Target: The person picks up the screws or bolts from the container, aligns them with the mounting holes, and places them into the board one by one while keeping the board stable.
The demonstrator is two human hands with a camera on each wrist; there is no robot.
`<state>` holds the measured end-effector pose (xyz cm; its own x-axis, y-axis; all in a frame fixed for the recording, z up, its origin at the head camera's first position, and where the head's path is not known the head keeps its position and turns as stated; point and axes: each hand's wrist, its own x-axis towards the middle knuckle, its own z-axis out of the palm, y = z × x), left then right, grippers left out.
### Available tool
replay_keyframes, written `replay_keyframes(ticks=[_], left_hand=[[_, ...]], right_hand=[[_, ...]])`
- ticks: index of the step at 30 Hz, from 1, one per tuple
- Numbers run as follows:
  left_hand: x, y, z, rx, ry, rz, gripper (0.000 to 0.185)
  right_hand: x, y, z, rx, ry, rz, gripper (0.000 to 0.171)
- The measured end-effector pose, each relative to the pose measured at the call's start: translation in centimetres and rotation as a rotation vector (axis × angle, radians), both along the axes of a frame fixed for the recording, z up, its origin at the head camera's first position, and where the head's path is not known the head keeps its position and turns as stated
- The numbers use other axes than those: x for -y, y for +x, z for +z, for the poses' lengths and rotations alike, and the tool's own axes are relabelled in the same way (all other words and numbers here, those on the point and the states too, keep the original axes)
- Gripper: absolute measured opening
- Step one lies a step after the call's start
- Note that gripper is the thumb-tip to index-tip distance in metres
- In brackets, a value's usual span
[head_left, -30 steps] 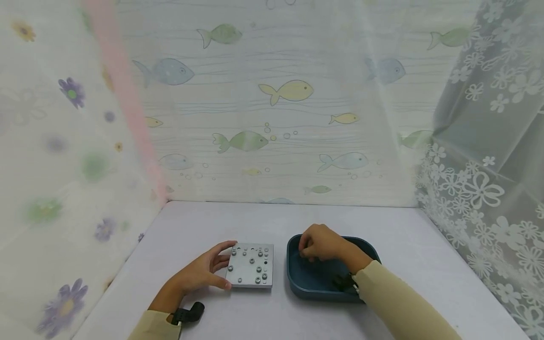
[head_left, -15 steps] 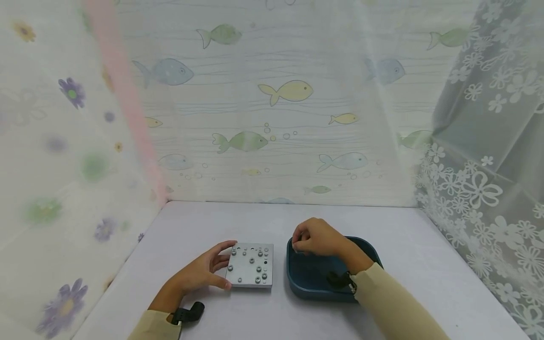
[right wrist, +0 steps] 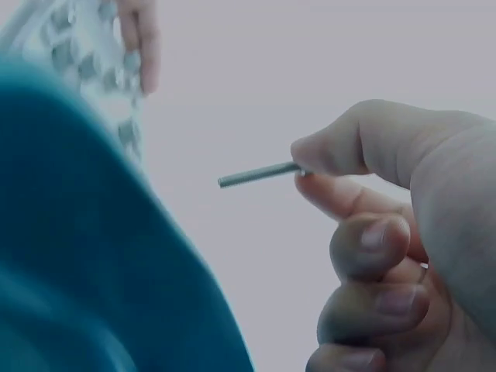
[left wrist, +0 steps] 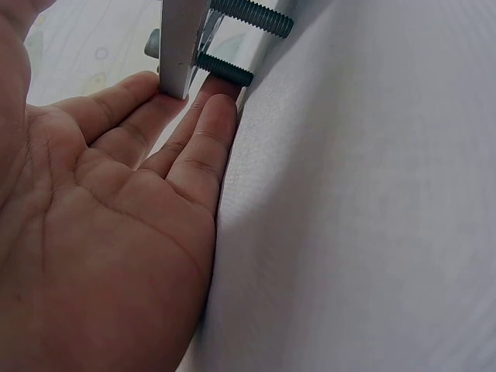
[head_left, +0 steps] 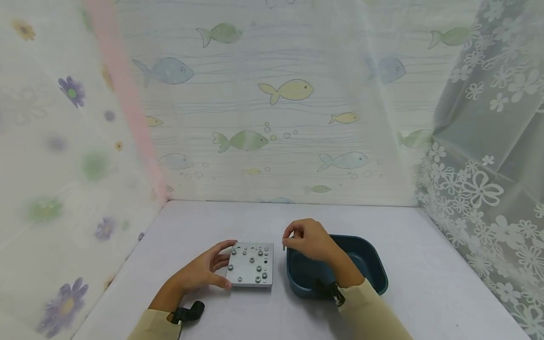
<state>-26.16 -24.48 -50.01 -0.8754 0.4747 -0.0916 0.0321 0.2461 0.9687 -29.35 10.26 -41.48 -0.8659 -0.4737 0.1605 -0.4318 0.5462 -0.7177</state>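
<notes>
On the white table, a square silver metal plate (head_left: 246, 273) carries several socket-head screws. My left hand (head_left: 204, 271) holds the plate along its left side, thumb at the near corner and fingertips at the far one. In the left wrist view, threaded screw shanks (left wrist: 260, 18) stick out beneath the plate, and the fingers reach its edge. Between thumb and index finger, my right hand (head_left: 307, 238) pinches a thin screw (right wrist: 260, 174), whose threaded end points away from the fingertips. This hand is over the left rim of a dark blue bin (head_left: 359, 262), with the screw just outside it.
The bin stands to the right of the plate, a strip of white tabletop (head_left: 280, 302) between them. A patterned curtain (head_left: 272, 165) hangs behind the table, with other curtains along both sides. A black wrist camera (head_left: 189, 312) sits on the left wrist.
My right hand has risen out of the bin and moved left over its rim, with the screw now showing in its pinch. The left hand and plate have stayed in place.
</notes>
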Motion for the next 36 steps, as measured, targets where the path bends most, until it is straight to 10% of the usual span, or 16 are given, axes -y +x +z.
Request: replay_keyframes(ticks=[36], left_hand=[[0.0, 0.0, 0.0, 0.002, 0.016, -0.013, 0.119]], right_hand=[[5.5, 2.6, -3.6, -0.069, 0.064, -0.202, 0.004]])
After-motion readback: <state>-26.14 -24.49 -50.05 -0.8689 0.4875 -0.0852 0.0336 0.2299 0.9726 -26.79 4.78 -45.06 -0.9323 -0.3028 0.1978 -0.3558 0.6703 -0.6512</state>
